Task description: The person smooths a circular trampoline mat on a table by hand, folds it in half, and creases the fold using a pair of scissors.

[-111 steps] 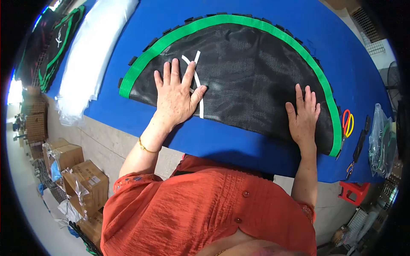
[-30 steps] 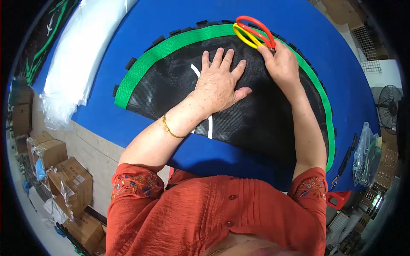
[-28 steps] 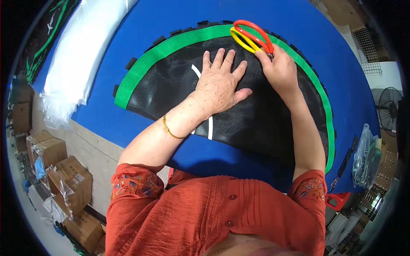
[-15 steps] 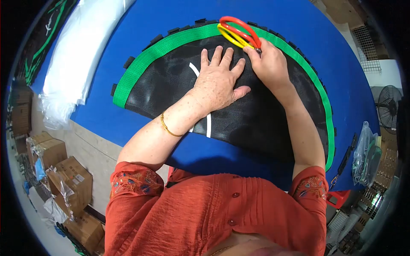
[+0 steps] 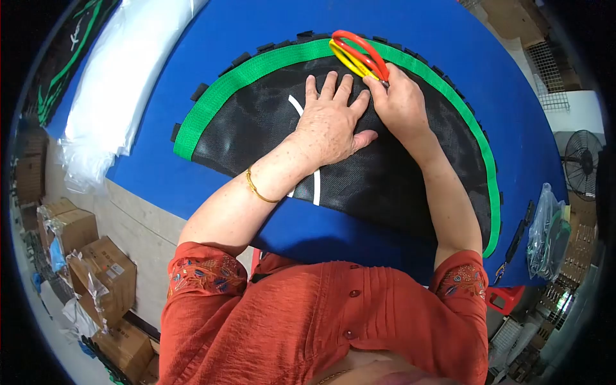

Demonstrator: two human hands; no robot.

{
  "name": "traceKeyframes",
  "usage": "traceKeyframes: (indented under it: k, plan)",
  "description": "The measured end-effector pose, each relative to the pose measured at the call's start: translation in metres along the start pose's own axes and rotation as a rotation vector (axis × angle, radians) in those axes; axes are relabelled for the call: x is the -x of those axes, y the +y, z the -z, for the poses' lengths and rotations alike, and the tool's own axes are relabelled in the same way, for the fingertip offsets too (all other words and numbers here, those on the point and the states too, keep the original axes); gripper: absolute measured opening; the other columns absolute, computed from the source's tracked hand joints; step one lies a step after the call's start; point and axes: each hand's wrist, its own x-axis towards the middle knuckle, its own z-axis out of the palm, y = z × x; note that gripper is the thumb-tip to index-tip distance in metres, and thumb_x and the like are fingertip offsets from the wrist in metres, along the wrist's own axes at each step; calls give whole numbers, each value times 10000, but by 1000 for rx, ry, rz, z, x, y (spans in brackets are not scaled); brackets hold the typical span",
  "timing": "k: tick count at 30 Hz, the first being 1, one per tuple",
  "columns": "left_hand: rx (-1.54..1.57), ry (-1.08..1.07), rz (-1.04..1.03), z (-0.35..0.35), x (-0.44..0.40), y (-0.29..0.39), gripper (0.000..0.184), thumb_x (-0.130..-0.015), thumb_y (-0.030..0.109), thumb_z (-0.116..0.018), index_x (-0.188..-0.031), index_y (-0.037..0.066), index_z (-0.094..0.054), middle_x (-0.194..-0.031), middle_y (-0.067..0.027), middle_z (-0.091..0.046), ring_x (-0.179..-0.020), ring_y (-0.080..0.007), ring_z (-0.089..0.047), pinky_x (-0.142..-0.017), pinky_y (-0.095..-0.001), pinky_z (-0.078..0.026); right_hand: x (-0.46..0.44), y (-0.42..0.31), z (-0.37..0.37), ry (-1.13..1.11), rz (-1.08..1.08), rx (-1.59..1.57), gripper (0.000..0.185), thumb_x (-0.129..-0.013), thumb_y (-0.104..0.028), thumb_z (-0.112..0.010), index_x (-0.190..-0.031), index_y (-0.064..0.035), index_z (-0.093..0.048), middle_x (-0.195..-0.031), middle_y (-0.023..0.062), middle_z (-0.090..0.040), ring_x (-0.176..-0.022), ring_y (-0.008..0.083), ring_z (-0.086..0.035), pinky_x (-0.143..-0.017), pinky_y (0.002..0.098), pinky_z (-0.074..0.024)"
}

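A black mesh half-circle (image 5: pixel 250 122), edged with green webbing (image 5: pixel 221 93) and several small black tabs, lies on the blue table. My left hand (image 5: pixel 330 125) rests flat on the mesh with fingers spread, over white curved stripes. To its right, my right hand (image 5: pixel 403 106) is closed around what look like scissors with red and yellow loop handles (image 5: pixel 362 54). The loops point away from me, over the green edge. The other end of the tool is hidden in my fingers.
Clear plastic sheets (image 5: pixel 112 83) lie at the table's left. A black-handled tool (image 5: pixel 515 240) and a bagged bundle (image 5: pixel 548 231) sit at the right edge. Cardboard boxes (image 5: pixel 106 276) stand on the floor at left; a fan (image 5: pixel 581 160) is at right.
My right hand and the scissors have shifted slightly down toward me. My left hand stays spread on the mesh. The whole view has moved a little.
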Motion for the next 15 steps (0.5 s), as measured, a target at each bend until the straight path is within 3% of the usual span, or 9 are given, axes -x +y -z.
traceKeyframes:
  k: [8,12,15]
  plan:
    - [94,-21,5,-2,4,-13,859,-967,631,-681,-1565,40,-502,-1626,-252,-460,-1565,-452,-359,-1237,-729,-264,-5,-10,0,-66,-167,-20,317,-1015,-286,-712,-1140,3,-675,-990,243,-746,-941,466,-728,-815,563,-567]
    - [-268,-197,237,47,10,-9,999,-935,738,-644,-1588,0,-477,-1690,-227,-409,-1618,-389,-296,-1256,-713,-243,-2,-19,0,-78,-174,39,314,-1022,-282,-702,-1134,8,-662,-974,259,-746,-948,475,-728,-822,567,-564]
    - [-180,-226,172,45,19,-31,1103,-903,816,-616,-1625,4,-429,-1707,-248,-370,-1622,-422,-271,-1252,-735,-232,-6,-27,2,-94,-184,57,305,-1027,-280,-696,-1115,10,-655,-940,266,-743,-930,480,-731,-813,573,-566]
